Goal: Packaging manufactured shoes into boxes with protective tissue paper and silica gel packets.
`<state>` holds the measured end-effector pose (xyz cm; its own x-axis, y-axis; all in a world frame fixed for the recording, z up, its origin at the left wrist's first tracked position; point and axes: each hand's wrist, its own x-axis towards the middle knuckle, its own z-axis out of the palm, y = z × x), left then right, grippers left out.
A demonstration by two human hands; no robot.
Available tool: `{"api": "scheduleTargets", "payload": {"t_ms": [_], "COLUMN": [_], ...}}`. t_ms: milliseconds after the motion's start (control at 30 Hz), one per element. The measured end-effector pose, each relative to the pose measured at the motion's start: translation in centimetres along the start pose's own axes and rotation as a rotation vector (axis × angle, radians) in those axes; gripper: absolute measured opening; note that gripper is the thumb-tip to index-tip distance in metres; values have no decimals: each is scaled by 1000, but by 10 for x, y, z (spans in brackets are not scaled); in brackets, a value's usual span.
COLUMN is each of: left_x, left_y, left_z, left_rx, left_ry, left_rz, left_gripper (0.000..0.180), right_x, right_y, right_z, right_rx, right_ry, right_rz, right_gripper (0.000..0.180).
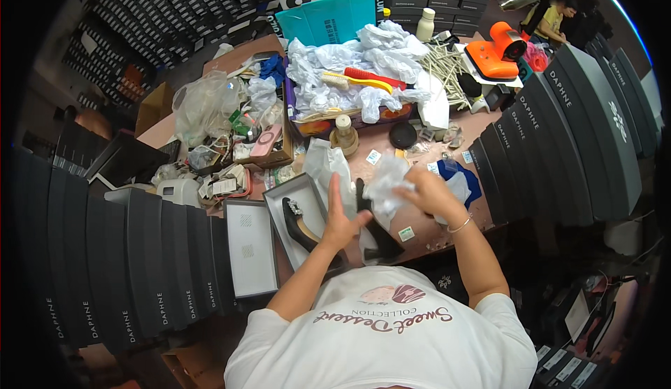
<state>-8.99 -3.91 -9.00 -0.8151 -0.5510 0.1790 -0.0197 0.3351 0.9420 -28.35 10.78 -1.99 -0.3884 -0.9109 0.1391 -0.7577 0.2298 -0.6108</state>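
My right hand (432,195) pinches a crumpled sheet of white tissue paper (386,185), partly smeared by motion. My left hand (342,218) is open, thumb and fingers spread, with nothing in it. Between the hands a black heeled shoe (379,239) lies on the table, its front partly hidden by the paper. Another black shoe (299,229) with a sparkling ornament rests in an open grey shoebox (312,188), left of my left hand. White paper (327,162) hangs over the box's far right corner. The box's lid (250,253) lies beside it, pale inside up.
Tall stacks of dark shoeboxes stand at left (140,263) and right (559,137). Beyond my hands, a tray of crumpled paper holds a red brush (374,77) and a yellow brush (356,81). A glass jar (344,137) and black round lid (403,136) sit nearer. Another person (556,22) is far right.
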Motion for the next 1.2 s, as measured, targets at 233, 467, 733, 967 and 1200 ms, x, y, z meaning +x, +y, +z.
{"api": "scheduleTargets", "payload": {"t_ms": [233,467,733,967,1200], "left_x": [2,65,262,354,357], "left_y": [45,40,-2,-95,-155], "left_z": [16,-4,-47,-21,27], "left_rx": [-683,-882,617,1117,1245], "left_ry": [-234,474,194,-771,-872], "left_rz": [-552,-430,374,-130,-77], "left_gripper": [61,45,52,29,23], "right_x": [55,80,19,-65,-52], "right_y": [-65,-6,66,93,54], "right_z": [42,45,22,62,108], "right_rx": [1601,473,731,613,335], "right_ry": [150,347,89,-59,-187], "right_rz": [273,-224,302,597,417], "right_gripper": [16,20,37,27,39]}}
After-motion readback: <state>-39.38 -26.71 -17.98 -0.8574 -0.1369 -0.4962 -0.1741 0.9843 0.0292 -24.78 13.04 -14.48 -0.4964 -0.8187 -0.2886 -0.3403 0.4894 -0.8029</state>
